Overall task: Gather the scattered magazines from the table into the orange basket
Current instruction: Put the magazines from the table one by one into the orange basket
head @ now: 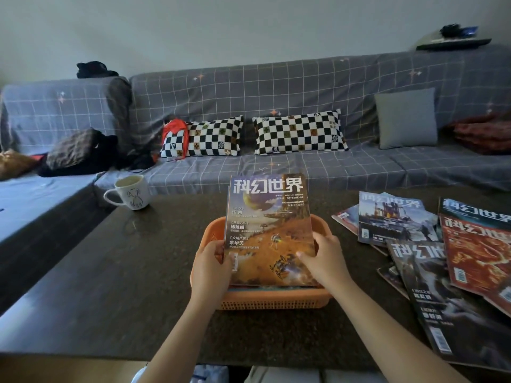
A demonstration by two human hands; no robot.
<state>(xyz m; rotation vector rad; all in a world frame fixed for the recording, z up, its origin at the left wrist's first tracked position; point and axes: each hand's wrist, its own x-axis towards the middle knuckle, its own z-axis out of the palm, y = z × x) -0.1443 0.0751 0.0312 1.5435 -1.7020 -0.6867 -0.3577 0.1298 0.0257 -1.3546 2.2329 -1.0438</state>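
Over the orange basket [272, 298], the left hand [211, 268] and right hand [325, 259] are closed on the lower side edges of one magazine [269, 230], thumbs on its cover, holding it tilted with its bottom edge inside. It looks light, glossy and floppy, so gripping both edges should stop sagging or slipping. At three o'clock, scattered magazines [442, 250] overlap on the table [124, 272].

Both hands [272, 265] around a tilted magazine [269, 230] over the orange basket [273, 298].
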